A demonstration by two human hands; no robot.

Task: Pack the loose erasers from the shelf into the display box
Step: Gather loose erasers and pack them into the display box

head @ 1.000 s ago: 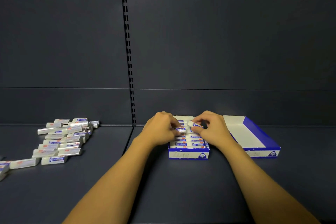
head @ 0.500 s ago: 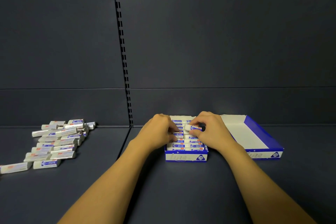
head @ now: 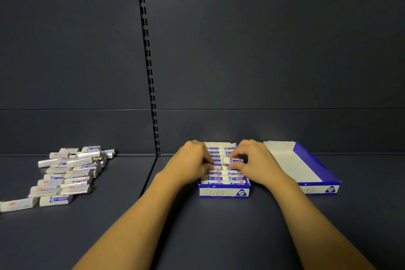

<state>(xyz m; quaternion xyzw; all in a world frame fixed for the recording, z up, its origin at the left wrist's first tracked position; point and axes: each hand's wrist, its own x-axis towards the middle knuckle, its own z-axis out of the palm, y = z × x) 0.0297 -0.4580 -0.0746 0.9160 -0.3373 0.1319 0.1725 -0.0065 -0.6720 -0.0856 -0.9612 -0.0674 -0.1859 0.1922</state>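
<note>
Pinched in the right hand, one eraser sits tilted above the display box, which stands on the shelf; the left hand rests curled fingers on the packed rows, gripping nothing I can see, and the loose erasers lie well left

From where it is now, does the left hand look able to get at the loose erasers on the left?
Probably yes. The left hand is busy at the display box, but only bare shelf lies between it and the loose erasers.
</note>
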